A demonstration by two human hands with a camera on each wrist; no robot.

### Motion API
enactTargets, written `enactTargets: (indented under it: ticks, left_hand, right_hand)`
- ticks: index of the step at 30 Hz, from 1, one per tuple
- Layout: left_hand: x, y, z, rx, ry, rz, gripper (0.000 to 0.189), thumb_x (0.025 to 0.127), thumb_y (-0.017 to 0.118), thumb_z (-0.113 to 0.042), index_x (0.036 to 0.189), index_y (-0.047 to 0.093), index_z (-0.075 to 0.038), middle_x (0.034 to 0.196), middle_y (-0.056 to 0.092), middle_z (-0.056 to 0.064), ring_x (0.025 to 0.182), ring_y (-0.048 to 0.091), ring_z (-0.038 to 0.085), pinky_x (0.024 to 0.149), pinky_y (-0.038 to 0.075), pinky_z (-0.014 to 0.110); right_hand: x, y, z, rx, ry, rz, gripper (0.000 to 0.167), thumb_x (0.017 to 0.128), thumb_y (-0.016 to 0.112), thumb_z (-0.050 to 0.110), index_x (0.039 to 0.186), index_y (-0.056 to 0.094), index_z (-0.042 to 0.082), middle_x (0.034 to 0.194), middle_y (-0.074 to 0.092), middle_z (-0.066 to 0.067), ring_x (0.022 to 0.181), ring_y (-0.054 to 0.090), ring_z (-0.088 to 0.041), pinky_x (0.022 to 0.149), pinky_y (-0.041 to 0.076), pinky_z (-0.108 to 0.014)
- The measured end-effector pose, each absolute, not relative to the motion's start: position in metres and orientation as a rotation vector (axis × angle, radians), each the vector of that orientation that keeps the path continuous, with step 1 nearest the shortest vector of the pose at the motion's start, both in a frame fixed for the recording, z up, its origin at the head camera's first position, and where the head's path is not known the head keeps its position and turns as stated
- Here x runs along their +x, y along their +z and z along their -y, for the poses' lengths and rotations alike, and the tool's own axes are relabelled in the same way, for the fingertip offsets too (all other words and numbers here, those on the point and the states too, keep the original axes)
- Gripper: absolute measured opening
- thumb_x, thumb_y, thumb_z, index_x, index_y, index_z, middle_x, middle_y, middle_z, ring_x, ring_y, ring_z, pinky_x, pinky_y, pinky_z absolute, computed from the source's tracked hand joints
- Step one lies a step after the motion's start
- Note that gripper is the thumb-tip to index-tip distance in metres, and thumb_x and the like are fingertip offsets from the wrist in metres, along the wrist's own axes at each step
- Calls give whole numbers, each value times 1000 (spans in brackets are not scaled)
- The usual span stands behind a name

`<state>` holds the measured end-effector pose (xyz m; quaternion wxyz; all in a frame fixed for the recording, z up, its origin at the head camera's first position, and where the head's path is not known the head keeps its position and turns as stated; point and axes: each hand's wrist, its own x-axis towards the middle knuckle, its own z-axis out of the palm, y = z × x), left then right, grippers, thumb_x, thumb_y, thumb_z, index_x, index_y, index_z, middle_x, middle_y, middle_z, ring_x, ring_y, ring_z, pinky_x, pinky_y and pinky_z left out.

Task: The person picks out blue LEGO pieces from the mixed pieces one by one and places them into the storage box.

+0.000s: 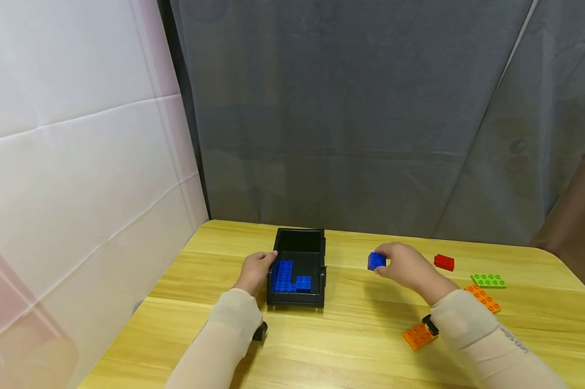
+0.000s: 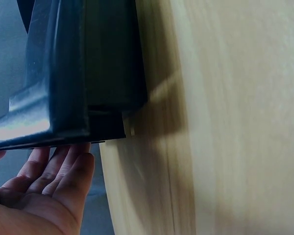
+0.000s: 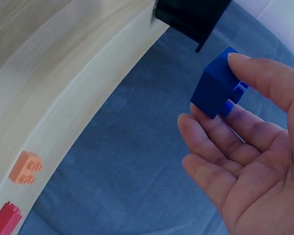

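A small blue brick [image 1: 376, 261] is pinched between the thumb and fingers of my right hand [image 1: 409, 273], held above the table right of a black bin [image 1: 320, 300]. In the right wrist view the thumb presses one side of the blue brick [image 3: 213, 90], its studs facing the palm. My left hand [image 1: 255, 272] grips the bin's left side, thumb at the rim. Its fingers [image 2: 63, 171] touch the bin's outer wall from outside in the left wrist view. Several blue bricks [image 1: 284, 273] lie inside the bin, on its left and near side.
To the right on the wooden table [image 1: 350, 335] lie a red brick [image 1: 444, 262], a green brick [image 1: 488, 280] and two orange bricks [image 1: 483, 299]. The right wrist view shows a smaller orange brick [image 3: 24, 168] near the table edge. A grey curtain [image 1: 345, 119] hangs behind.
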<state>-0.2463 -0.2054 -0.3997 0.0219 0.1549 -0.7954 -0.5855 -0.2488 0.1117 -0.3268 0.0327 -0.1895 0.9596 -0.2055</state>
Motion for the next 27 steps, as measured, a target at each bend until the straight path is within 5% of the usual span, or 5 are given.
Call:
enactTargets:
  ticks: [27]
  left_hand:
    - [-247,-396,205,520,-1827,2470,43,101,49,-31,127,58,3,126,58,21,115,50,34,105,39,52]
  right_hand:
    - [-246,-321,-79,-706,-617,-2943,41,84,74,15,120,64,-1,116,65,-16,102,62,-31,91,51,-46]
